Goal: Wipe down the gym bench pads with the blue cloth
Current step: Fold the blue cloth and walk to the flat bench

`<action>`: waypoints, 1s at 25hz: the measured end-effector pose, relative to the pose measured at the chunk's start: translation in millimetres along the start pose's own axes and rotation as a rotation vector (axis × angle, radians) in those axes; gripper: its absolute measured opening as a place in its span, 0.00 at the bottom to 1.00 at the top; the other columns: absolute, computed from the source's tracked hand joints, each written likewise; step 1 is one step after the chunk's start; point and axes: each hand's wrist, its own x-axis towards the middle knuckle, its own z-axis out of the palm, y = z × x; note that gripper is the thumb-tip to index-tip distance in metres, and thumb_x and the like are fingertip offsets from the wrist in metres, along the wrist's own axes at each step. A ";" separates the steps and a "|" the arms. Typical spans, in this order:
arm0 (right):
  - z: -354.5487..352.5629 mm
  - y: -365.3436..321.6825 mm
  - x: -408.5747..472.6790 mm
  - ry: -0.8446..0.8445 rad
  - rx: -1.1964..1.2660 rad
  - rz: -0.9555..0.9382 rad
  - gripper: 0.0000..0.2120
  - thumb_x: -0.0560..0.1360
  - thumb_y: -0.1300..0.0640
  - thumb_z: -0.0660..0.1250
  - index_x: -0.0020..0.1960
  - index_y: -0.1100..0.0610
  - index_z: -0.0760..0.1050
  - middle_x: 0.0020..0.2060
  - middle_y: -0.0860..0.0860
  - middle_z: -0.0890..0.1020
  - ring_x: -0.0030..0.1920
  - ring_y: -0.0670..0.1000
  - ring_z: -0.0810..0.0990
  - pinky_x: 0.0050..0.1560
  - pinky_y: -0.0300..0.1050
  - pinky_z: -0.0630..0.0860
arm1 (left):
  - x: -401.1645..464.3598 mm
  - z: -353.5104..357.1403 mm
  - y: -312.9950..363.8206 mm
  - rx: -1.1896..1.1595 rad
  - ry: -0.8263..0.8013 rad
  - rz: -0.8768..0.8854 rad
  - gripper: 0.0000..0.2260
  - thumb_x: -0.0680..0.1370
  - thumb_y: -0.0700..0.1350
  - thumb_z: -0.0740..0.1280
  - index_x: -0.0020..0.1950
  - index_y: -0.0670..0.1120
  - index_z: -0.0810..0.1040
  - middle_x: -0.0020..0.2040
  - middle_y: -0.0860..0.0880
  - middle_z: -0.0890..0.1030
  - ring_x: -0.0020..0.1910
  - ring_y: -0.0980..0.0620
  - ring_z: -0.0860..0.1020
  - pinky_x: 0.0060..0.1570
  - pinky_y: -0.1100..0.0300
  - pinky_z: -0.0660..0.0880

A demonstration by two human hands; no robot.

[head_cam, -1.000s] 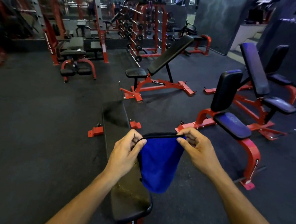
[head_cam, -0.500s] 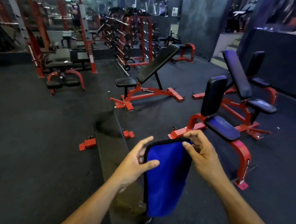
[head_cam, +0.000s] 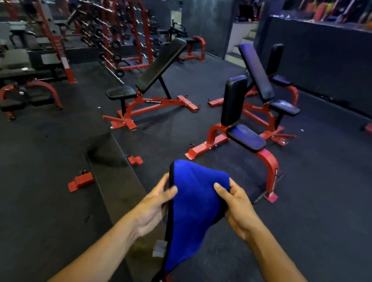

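Cloth [head_cam: 194,212] between left hand [head_cam: 153,208] and right hand [head_cam: 237,211], above flat bench [head_cam: 117,179]; seat bench [head_cam: 244,135] right.

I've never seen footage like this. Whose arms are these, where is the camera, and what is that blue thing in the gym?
There is no machine here: the arms belong to a person wearing a wide-angle camera on the head, so the one picture looks forward and down over their own hands. The left hand and the right hand each hold a side of a blue cloth, which hangs between them in the air. Just below and ahead lies a flat bench with a long black pad on a red frame. Farther off on the dark floor stand an incline bench and a seat bench with an upright back. The cloth is not on any pad yet.
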 end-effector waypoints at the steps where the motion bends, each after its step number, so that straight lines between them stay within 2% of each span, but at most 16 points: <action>1: 3.2 2.1 0.1 0.024 0.022 -0.002 0.13 0.80 0.61 0.63 0.63 0.56 0.76 0.59 0.51 0.83 0.62 0.52 0.80 0.64 0.50 0.75 | -1.9 -3.8 -9.8 0.029 -0.049 -0.067 0.29 0.74 0.44 0.74 0.74 0.54 0.71 0.69 0.47 0.80 0.69 0.46 0.77 0.71 0.44 0.71; 3: 3.9 7.2 1.1 0.020 -0.023 0.006 0.14 0.81 0.62 0.63 0.65 0.54 0.74 0.60 0.51 0.82 0.63 0.52 0.79 0.66 0.53 0.74 | 0.8 -6.1 -22.1 0.091 -0.098 -0.134 0.32 0.74 0.40 0.75 0.76 0.52 0.69 0.70 0.48 0.79 0.69 0.46 0.77 0.73 0.41 0.69; 7: -10.7 12.0 0.4 -0.102 -0.214 0.097 0.33 0.73 0.69 0.70 0.70 0.45 0.66 0.66 0.43 0.77 0.67 0.48 0.76 0.70 0.56 0.71 | 9.5 -8.7 -15.6 0.127 -0.045 -0.172 0.27 0.78 0.36 0.72 0.73 0.54 0.71 0.67 0.49 0.81 0.67 0.46 0.79 0.73 0.42 0.69; 10: -6.6 4.6 5.6 -0.023 -0.353 0.100 0.37 0.72 0.73 0.68 0.69 0.39 0.65 0.66 0.43 0.77 0.64 0.45 0.78 0.67 0.54 0.74 | 10.3 -13.2 -3.5 0.126 -0.064 -0.209 0.27 0.78 0.31 0.68 0.72 0.54 0.72 0.66 0.48 0.81 0.66 0.46 0.80 0.71 0.43 0.72; 12: 5.4 -10.0 13.1 0.113 -0.373 0.014 0.36 0.74 0.72 0.66 0.69 0.38 0.66 0.65 0.47 0.78 0.62 0.46 0.79 0.64 0.51 0.76 | 16.1 -13.3 9.7 0.103 -0.054 -0.161 0.28 0.77 0.28 0.67 0.72 0.52 0.72 0.66 0.47 0.82 0.65 0.45 0.80 0.68 0.43 0.75; 14: 15.9 -31.2 20.6 0.217 -0.385 -0.163 0.33 0.76 0.71 0.65 0.69 0.38 0.67 0.60 0.47 0.81 0.60 0.46 0.81 0.61 0.49 0.78 | 26.1 -8.6 31.3 0.102 -0.052 -0.041 0.28 0.77 0.27 0.66 0.73 0.49 0.72 0.66 0.45 0.81 0.65 0.44 0.80 0.63 0.47 0.78; 17: 20.1 -56.6 25.8 0.243 -0.345 -0.326 0.31 0.76 0.70 0.67 0.68 0.39 0.67 0.59 0.48 0.82 0.59 0.46 0.81 0.58 0.47 0.78 | 36.8 -0.4 67.2 0.146 -0.058 0.112 0.25 0.78 0.29 0.65 0.72 0.47 0.73 0.64 0.44 0.82 0.63 0.43 0.81 0.59 0.50 0.80; 19: 17.4 -60.2 32.4 0.274 -0.215 -0.199 0.31 0.74 0.69 0.69 0.68 0.43 0.68 0.61 0.53 0.80 0.59 0.50 0.81 0.59 0.49 0.78 | 41.6 -1.3 76.0 0.148 -0.038 0.094 0.21 0.79 0.30 0.65 0.70 0.45 0.76 0.62 0.42 0.83 0.60 0.42 0.82 0.57 0.50 0.81; 21: 18.5 -60.2 37.3 0.263 -0.129 -0.025 0.32 0.73 0.72 0.68 0.68 0.46 0.68 0.64 0.58 0.78 0.58 0.53 0.80 0.58 0.49 0.78 | 44.1 -0.9 75.9 0.182 0.004 0.025 0.19 0.80 0.30 0.64 0.70 0.42 0.76 0.60 0.40 0.84 0.56 0.41 0.83 0.52 0.52 0.82; 22: 20.1 -62.8 38.6 0.246 -0.122 -0.041 0.34 0.72 0.76 0.66 0.68 0.46 0.67 0.65 0.59 0.77 0.58 0.53 0.81 0.55 0.48 0.78 | 44.3 1.2 77.6 0.209 0.012 0.014 0.19 0.80 0.31 0.64 0.70 0.42 0.76 0.60 0.40 0.84 0.56 0.41 0.83 0.49 0.53 0.83; 24: 23.8 -79.3 38.6 0.256 -0.128 -0.251 0.39 0.72 0.80 0.61 0.72 0.46 0.63 0.62 0.56 0.81 0.57 0.51 0.82 0.52 0.46 0.80 | 45.4 10.2 92.0 0.228 -0.010 0.117 0.18 0.80 0.30 0.63 0.68 0.44 0.77 0.60 0.43 0.84 0.59 0.43 0.83 0.49 0.55 0.83; 25: 26.8 -93.1 34.5 0.264 -0.126 -0.397 0.40 0.73 0.80 0.61 0.74 0.46 0.61 0.57 0.55 0.84 0.56 0.50 0.83 0.54 0.45 0.80 | 44.5 16.8 104.6 0.230 -0.026 0.214 0.18 0.80 0.29 0.63 0.65 0.46 0.79 0.60 0.45 0.85 0.59 0.45 0.83 0.49 0.56 0.83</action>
